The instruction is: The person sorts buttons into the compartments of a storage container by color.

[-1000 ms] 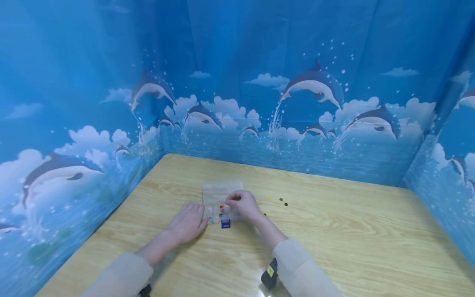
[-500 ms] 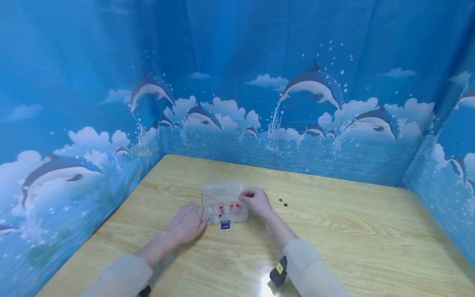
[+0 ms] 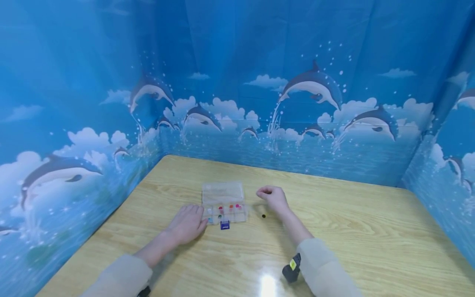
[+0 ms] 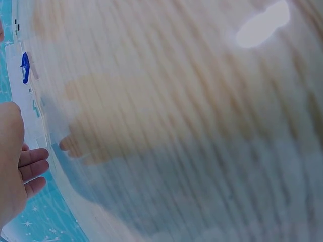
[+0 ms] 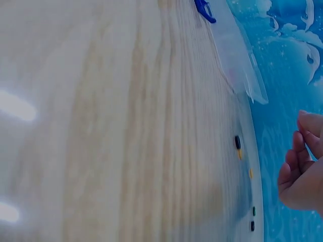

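Note:
A clear plastic compartment box [image 3: 237,217] lies on the table with its lid [image 3: 222,192] folded back. Several small coloured pieces sit in it, among them red [image 3: 220,208], orange [image 3: 231,206] and pink [image 3: 238,206] ones. A purple-blue latch [image 3: 224,225] hangs at its front. My left hand [image 3: 188,225] rests at the box's left end, fingers extended. Right of the box, my right hand [image 3: 273,197] hovers over the table, thumb and index finger close together; nothing shows between them. Beneath it lie a black piece [image 5: 237,142] and a yellow piece [image 5: 251,173].
Further along the table lie a small green piece [image 5: 254,210] and another black piece [image 5: 252,226]. The wood-grain table [image 3: 371,231] is bordered at the back and sides by a blue dolphin-print curtain [image 3: 237,82].
My right hand has moved from above the box to the right, uncovering the red, orange and pink pieces. My left hand has stayed at the box's left end.

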### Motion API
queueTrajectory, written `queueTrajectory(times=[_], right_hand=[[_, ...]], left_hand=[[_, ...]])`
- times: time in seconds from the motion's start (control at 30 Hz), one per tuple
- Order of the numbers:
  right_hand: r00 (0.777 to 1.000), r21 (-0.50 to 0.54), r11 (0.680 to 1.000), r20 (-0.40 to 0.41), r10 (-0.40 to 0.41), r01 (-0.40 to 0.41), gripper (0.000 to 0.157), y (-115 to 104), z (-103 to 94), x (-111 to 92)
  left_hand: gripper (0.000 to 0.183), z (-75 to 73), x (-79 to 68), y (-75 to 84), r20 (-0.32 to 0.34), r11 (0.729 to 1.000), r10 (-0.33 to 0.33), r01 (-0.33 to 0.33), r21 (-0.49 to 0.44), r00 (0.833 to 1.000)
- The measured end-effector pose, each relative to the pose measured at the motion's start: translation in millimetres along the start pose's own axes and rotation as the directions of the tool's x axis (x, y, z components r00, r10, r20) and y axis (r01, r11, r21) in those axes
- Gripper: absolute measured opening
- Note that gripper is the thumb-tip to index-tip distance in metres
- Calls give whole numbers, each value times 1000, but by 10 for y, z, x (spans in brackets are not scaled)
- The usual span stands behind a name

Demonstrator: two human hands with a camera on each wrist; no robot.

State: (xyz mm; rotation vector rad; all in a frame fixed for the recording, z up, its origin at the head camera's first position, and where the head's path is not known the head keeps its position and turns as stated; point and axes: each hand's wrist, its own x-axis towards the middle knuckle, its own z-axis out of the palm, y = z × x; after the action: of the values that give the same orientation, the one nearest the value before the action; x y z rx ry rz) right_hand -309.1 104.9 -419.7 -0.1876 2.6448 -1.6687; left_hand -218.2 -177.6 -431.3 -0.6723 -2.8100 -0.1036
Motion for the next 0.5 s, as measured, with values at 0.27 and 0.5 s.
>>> queueTrajectory(times=[0.27, 0.5], right_hand=[[997, -12, 999, -69, 38, -39, 17, 147, -200, 51], [992, -29, 997, -101, 73, -76, 20, 239, -335, 78]], left_hand=[[31, 20, 11, -16, 28, 1000, -14, 14, 10, 1000], [26, 19, 19, -12, 18, 1000, -9, 9, 27, 1000]])
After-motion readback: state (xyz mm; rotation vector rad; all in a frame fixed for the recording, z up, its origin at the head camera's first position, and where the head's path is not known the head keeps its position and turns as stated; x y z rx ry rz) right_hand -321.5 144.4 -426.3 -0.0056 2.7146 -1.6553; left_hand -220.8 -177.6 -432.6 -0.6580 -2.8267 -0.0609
